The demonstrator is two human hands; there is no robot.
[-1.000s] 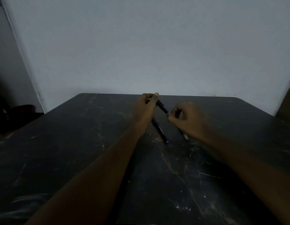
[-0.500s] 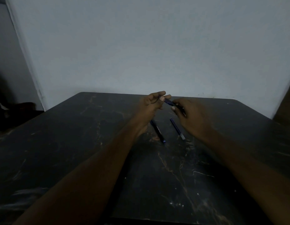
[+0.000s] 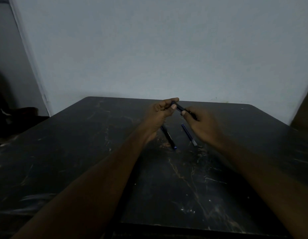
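ok so blue refill [image 3: 188, 134] now lying on tabletop [image 3: 80, 152] just under right hand [image 3: 203, 125], wasn't there a sec ago. Right hand and left hand [image 3: 156, 114] both pinching short dark pen barrel [image 3: 179, 107], held up between them. Black pen [image 3: 168, 137] lies below left wrist. Guessing pen's coming apart, barrel next.

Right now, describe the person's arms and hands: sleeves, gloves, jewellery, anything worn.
Both the left hand and the right hand are bare: no gloves, and no ring shows. The left forearm and right forearm are bare too, with no sleeve, watch or bracelet in view. The light is dim, so a thin band could go unseen.
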